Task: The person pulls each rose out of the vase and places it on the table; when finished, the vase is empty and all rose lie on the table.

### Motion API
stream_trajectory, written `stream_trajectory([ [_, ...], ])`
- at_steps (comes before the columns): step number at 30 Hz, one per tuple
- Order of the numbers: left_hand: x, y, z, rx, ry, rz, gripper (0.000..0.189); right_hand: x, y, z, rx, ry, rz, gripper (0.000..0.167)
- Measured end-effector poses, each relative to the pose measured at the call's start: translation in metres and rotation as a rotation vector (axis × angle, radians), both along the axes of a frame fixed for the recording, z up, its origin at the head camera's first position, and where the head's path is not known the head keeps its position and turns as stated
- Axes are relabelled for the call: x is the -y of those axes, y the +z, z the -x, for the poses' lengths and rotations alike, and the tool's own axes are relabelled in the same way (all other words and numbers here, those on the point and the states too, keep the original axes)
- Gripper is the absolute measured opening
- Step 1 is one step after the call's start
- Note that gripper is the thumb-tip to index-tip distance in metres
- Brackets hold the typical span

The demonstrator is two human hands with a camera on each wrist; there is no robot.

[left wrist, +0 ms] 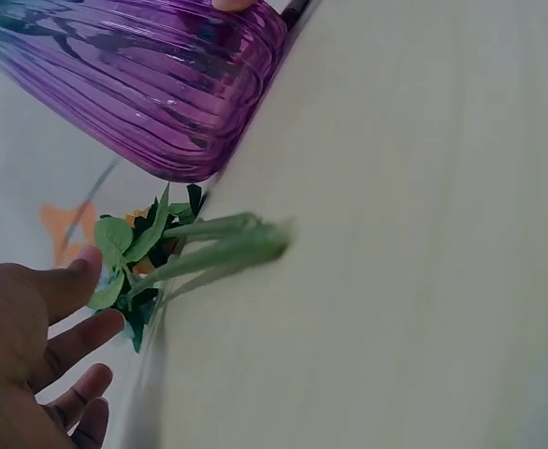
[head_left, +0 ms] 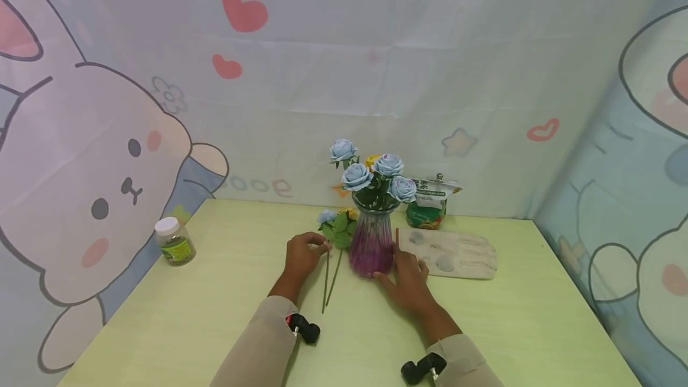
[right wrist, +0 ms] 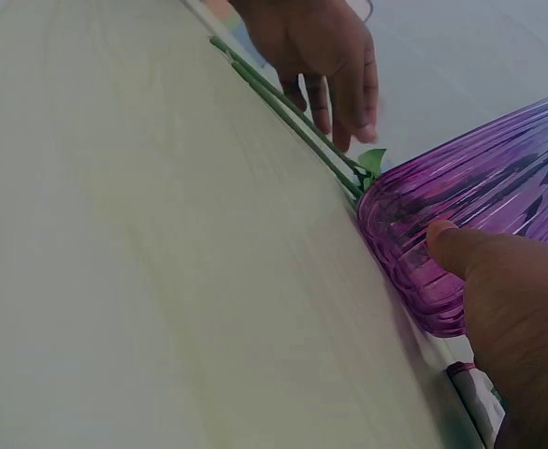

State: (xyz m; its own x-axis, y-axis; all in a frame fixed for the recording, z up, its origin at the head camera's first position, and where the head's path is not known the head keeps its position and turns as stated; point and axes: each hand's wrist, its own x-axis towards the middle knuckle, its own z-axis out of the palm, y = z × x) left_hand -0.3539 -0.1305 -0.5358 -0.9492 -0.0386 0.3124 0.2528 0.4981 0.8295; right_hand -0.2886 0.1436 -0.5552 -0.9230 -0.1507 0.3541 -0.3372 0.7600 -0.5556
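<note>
A ribbed glass vase (head_left: 371,249), purple below and clearer above, stands upright holding several light blue roses (head_left: 357,177) and a yellow flower (head_left: 372,160). My right hand (head_left: 411,288) grips its lower right side, the thumb (right wrist: 454,245) lying across the front of the glass; the other fingers are largely hidden in the right wrist view. Left of the vase, two green stems (head_left: 333,282) lie on the table with leaves (head_left: 340,232), a blue bloom (head_left: 326,216) and a yellow one at the far end. My left hand (left wrist: 31,341) is beside them, fingers loosely bent and apart, thumb tip at a leaf.
A white-lidded jar (head_left: 176,245) with a green label stands at the table's left edge. Behind the vase to the right is a green and white packet (head_left: 426,205). A pale flat slab with grey spots (head_left: 462,254) lies right of the vase. A printed cloth (head_left: 322,76) hangs behind.
</note>
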Motion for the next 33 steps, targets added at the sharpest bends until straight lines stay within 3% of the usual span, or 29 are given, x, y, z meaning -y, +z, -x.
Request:
stream_trajectory([
  [10,-0.005,0.033,-0.005,-0.064,-0.05,-0.075,0.029,-0.001,-0.002,0.001,0.01,0.001,0.008,0.087],
  [22,-0.024,0.089,-0.022,-0.166,-0.133,-0.129,0.034,0.0,0.0,0.001,-0.01,0.002,0.013,0.086],
  [33,-0.04,0.12,-0.027,-0.065,-0.236,-0.34,0.04,-0.001,-0.001,0.002,-0.003,0.002,0.014,0.088],
])
